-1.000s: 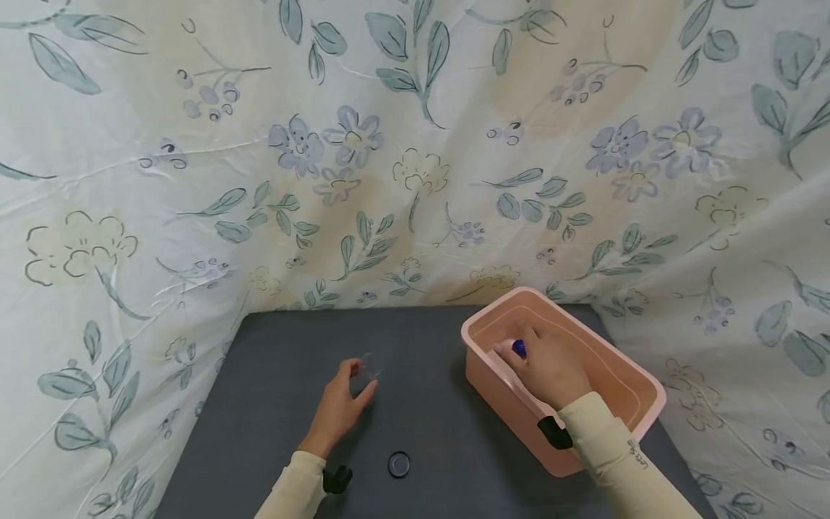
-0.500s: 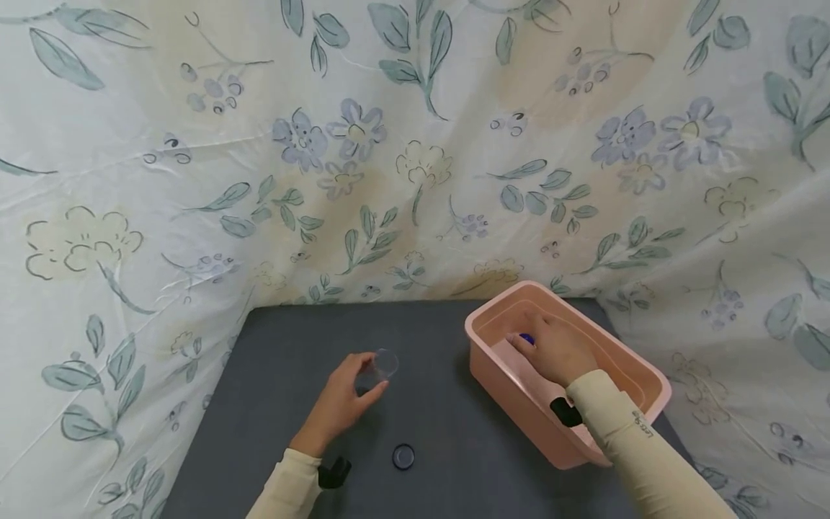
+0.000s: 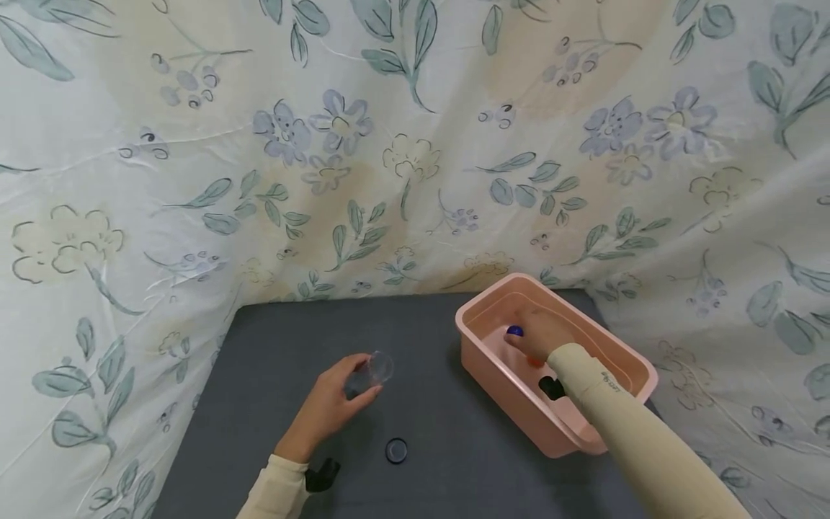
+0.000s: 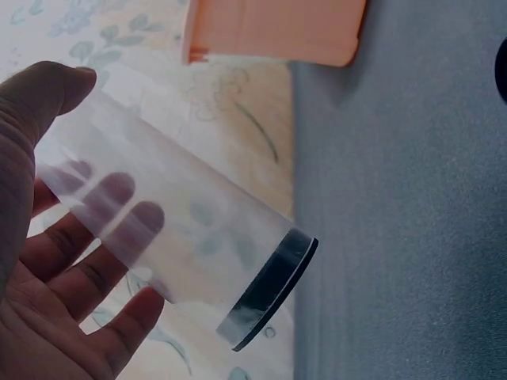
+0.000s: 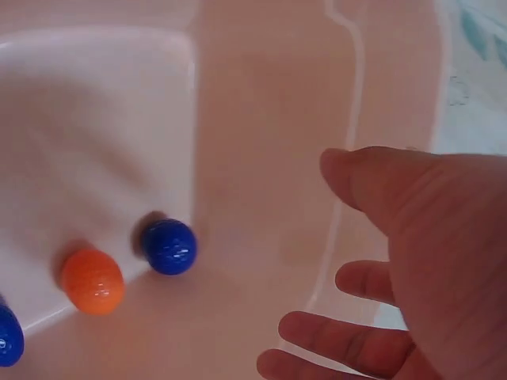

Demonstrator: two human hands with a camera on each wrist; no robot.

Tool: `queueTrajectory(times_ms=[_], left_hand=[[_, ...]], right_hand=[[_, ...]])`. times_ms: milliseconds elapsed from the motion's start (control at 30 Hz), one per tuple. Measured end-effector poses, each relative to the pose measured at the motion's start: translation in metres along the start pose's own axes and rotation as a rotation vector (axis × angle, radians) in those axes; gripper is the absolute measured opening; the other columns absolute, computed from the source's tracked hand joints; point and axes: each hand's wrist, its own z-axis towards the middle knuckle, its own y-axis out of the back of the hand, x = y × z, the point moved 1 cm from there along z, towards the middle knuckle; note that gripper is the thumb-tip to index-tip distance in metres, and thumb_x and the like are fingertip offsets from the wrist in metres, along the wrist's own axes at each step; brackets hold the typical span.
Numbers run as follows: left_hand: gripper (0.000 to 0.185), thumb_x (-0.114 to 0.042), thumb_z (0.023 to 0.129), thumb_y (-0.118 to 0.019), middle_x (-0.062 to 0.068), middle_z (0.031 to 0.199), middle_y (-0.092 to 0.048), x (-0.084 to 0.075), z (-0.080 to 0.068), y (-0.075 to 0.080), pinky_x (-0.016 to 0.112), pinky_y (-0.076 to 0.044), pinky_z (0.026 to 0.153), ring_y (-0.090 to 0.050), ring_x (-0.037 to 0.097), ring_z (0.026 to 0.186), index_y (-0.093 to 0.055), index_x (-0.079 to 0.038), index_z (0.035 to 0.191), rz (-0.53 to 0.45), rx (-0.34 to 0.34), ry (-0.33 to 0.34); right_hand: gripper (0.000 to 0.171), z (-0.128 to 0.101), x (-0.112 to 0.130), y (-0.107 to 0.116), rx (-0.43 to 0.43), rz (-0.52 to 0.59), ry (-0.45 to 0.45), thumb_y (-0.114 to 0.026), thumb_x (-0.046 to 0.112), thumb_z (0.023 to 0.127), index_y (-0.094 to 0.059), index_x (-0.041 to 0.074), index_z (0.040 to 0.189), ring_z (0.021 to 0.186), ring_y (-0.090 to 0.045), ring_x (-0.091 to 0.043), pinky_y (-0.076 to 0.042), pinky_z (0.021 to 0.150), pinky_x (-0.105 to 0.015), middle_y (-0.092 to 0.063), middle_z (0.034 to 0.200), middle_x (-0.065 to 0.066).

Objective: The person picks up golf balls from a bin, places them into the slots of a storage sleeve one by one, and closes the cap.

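Observation:
My left hand (image 3: 331, 400) grips a clear plastic cylinder (image 4: 190, 214), with the thumb on one side and the fingers on the other. A dark base closes one end of it; the other end points away in the head view. On the right, my right hand (image 3: 541, 331) reaches down inside a pink bin (image 3: 506, 396). Its fingers (image 5: 348, 336) are spread and hold nothing in the right wrist view. A blue ball (image 5: 169, 247), an orange ball (image 5: 93, 281) and a second blue ball (image 5: 9, 336) lie on the bin's floor, apart from the hand.
A small dark round lid (image 3: 396, 450) lies on the dark grey tabletop (image 3: 415, 331) between the two arms. Floral cloth (image 3: 415, 180) hangs behind the table and along both sides. The bin's raised rim surrounds my right wrist.
My left hand has turned the cylinder so its round end shows more clearly. In the bin, my right hand has shifted slightly, and the orange ball now shows below it.

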Motion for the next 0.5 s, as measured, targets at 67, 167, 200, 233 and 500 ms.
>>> queueTrajectory(times_ms=[67, 167, 200, 233, 500], left_hand=[[0.052, -0.027, 0.090, -0.083, 0.004, 0.128, -0.069, 0.000, -0.002, 0.002, 0.042, -0.060, 0.092, -0.069, 0.019, 0.114, -0.063, -0.011, 0.135, 0.008, -0.005, 0.003], [0.053, -0.027, 0.089, -0.085, 0.003, 0.128, -0.068, 0.001, -0.005, 0.005, 0.042, -0.060, 0.092, -0.069, 0.018, 0.114, -0.063, -0.013, 0.135, 0.013, -0.008, 0.017], [0.054, -0.028, 0.088, -0.085, 0.003, 0.128, -0.068, 0.001, -0.006, 0.006, 0.042, -0.060, 0.092, -0.068, 0.017, 0.114, -0.063, -0.014, 0.135, 0.013, -0.008, 0.023], [0.054, -0.028, 0.088, -0.085, 0.003, 0.129, -0.068, 0.001, -0.007, 0.006, 0.041, -0.060, 0.092, -0.068, 0.018, 0.114, -0.063, -0.014, 0.135, 0.013, -0.006, 0.029], [0.054, -0.027, 0.088, -0.085, 0.004, 0.129, -0.068, 0.002, -0.011, 0.008, 0.043, -0.059, 0.094, -0.069, 0.022, 0.115, -0.063, -0.014, 0.135, -0.005, 0.005, 0.051]], right_hand=[[0.049, 0.010, 0.000, -0.005, 0.031, 0.010, -0.003, -0.074, 0.040, 0.095, -0.059, 0.006, 0.126, 0.080, -0.068, -0.023, -0.058, 0.075, -0.041, -0.070, 0.098, -0.013], [0.038, 0.025, -0.003, -0.012, 0.106, 0.035, -0.042, -0.073, 0.038, 0.095, -0.059, 0.009, 0.114, 0.074, -0.063, -0.022, -0.052, 0.067, -0.034, -0.063, 0.086, -0.009], [0.035, 0.030, -0.004, -0.015, 0.135, 0.046, -0.060, -0.073, 0.037, 0.096, -0.059, 0.009, 0.111, 0.073, -0.061, -0.022, -0.049, 0.065, -0.033, -0.061, 0.084, -0.008], [0.034, 0.035, -0.006, -0.017, 0.157, 0.050, -0.074, -0.073, 0.037, 0.096, -0.058, 0.010, 0.110, 0.074, -0.061, -0.023, -0.049, 0.065, -0.033, -0.059, 0.084, -0.008], [0.023, 0.063, -0.013, -0.036, 0.175, 0.008, -0.032, -0.075, 0.024, 0.093, -0.061, 0.007, 0.098, 0.068, -0.057, -0.024, -0.043, 0.060, -0.033, -0.054, 0.076, -0.007]])
